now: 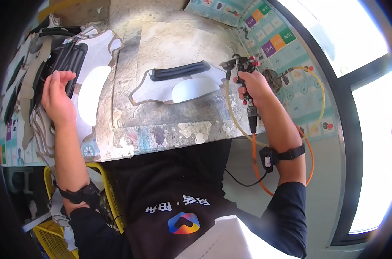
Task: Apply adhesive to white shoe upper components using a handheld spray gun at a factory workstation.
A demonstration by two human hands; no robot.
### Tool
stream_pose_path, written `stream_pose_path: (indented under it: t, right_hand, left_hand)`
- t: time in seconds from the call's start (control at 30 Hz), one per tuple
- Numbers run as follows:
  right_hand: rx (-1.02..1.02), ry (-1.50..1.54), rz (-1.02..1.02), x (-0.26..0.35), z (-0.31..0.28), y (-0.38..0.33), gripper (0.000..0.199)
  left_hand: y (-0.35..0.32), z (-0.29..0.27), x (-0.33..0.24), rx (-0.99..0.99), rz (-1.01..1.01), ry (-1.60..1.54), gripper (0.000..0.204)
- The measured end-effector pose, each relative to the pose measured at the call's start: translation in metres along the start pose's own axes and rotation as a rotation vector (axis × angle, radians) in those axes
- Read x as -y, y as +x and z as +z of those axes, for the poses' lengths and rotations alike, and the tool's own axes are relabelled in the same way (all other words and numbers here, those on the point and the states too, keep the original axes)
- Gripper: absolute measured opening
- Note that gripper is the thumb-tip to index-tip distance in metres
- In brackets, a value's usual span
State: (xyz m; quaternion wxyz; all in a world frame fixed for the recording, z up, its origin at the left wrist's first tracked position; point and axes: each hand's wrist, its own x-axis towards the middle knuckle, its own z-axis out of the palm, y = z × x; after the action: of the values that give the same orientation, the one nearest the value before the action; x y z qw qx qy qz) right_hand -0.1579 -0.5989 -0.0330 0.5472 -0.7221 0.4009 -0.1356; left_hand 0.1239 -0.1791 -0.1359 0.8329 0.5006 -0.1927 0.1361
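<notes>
My right hand [257,88] is wrapped round the handle of a spray gun [244,64], held over the right side of the worktable. A yellowish hose and an orange hose [254,151] run from the gun. Flat in the middle of the table lies a light grey shaped panel [155,91], with a black padded strip [181,71] along its far edge and a glossy white curved area at its near side. At the left, my left hand [58,97] is raised with fingers loosely bent, beside stacked panels with black padding [77,58]. Whether it touches them is unclear.
Layered panels [36,86] cover the table's left end. A stained worktable [161,125] spreads before me, with a printed sheet [286,73] lining its right wall. A yellow basket [109,190] holding pieces stands below left. A bright window [377,142] is at the right.
</notes>
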Motion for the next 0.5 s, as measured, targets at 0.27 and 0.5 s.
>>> stream_pose_path:
  t: [0.27,0.5]
  right_hand:
    - [-0.147,-0.143,0.099,-0.013,-0.042,-0.004,0.022]
    - [-0.005,-0.096,0.001,-0.004,-0.016,-0.027,0.024]
  left_hand:
    - [0.000,-0.003,0.004,0.001,-0.033,0.017,0.024]
    - [0.001,-0.003,0.006,-0.006,-0.020,0.049,0.025]
